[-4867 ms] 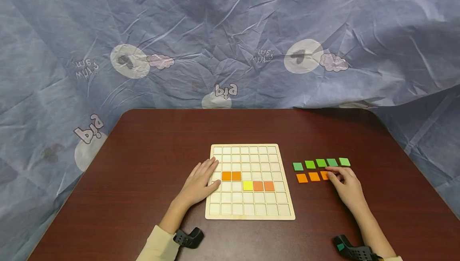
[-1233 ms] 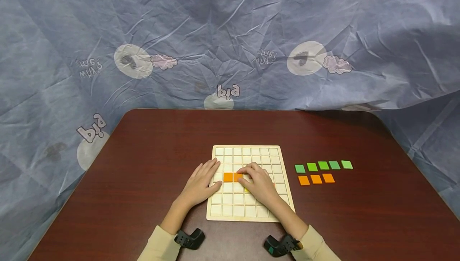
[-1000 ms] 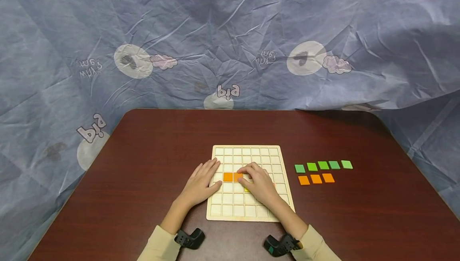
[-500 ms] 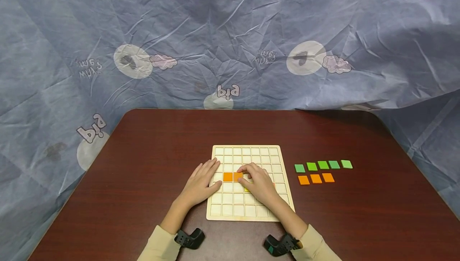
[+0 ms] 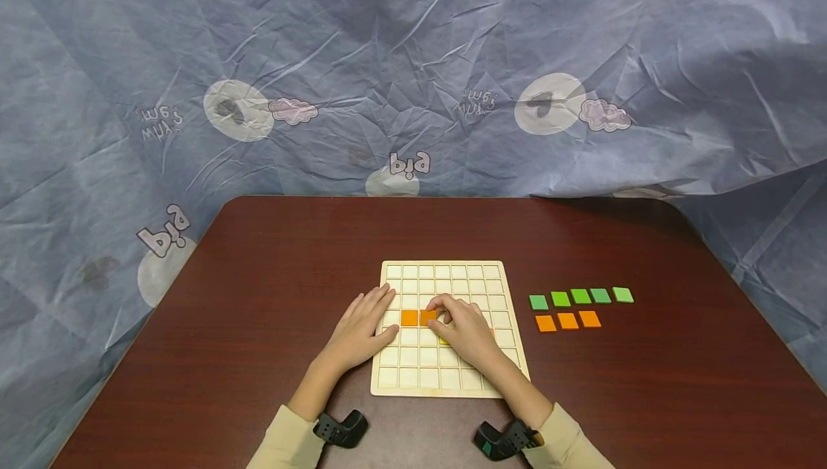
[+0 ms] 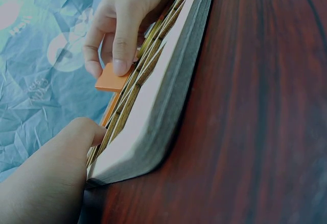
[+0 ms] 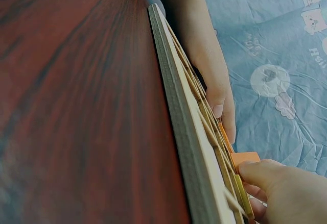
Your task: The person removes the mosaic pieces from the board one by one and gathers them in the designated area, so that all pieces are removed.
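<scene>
My right hand (image 5: 466, 329) is over the middle of a pale wooden grid board (image 5: 429, 378), thumb and index finger pinching a square orange tile (image 6: 110, 78). In the left wrist view this tile is tilted, standing proud of the grid. Another orange tile (image 5: 410, 318) lies in the cell to its left. Under the right hand a yellow tile (image 5: 444, 342) shows in part; the hand and wrist mostly hide the reddish-orange tiles beside it. My left hand (image 5: 358, 330) rests on the board's left edge, fingers extended and thumb apart.
Right of the board, several green tiles (image 5: 581, 296) lie in a row on the dark brown table (image 5: 310, 253), with three orange tiles (image 5: 568, 321) in a row nearer me. A blue printed cloth (image 5: 362, 95) hangs behind the table.
Since the oldest frame, my right hand has moved left from the loose tiles onto the board, where it pinches an orange tile. Over the last second both hands stay nearly still.
</scene>
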{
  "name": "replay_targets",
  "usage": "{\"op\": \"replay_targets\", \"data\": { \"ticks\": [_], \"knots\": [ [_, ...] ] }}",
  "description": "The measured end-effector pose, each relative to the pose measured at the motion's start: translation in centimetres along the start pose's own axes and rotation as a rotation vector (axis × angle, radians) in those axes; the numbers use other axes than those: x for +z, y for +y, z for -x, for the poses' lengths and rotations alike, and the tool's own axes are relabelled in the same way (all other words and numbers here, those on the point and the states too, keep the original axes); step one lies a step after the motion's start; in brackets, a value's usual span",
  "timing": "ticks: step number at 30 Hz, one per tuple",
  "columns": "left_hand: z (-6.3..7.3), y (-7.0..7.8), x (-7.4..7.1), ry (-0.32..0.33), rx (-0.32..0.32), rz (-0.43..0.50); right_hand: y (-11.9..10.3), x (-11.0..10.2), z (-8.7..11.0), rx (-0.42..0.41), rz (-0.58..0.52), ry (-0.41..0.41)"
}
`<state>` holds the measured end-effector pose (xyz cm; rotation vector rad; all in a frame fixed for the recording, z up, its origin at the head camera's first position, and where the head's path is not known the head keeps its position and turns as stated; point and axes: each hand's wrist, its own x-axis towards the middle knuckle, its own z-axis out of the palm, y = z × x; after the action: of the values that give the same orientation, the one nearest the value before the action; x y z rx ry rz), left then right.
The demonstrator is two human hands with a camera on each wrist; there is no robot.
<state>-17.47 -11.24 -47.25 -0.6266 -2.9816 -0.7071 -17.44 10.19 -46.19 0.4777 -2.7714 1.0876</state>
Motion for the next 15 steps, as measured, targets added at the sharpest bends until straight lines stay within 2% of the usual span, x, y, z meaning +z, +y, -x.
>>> {"op": "replay_targets", "data": {
  "ticks": [15],
  "knots": [
    [0.04,-0.05,0.04,-0.004,-0.002,-0.003,-0.26,-0.17,0.06,0.012,0.008,-0.009]
  ]
}}
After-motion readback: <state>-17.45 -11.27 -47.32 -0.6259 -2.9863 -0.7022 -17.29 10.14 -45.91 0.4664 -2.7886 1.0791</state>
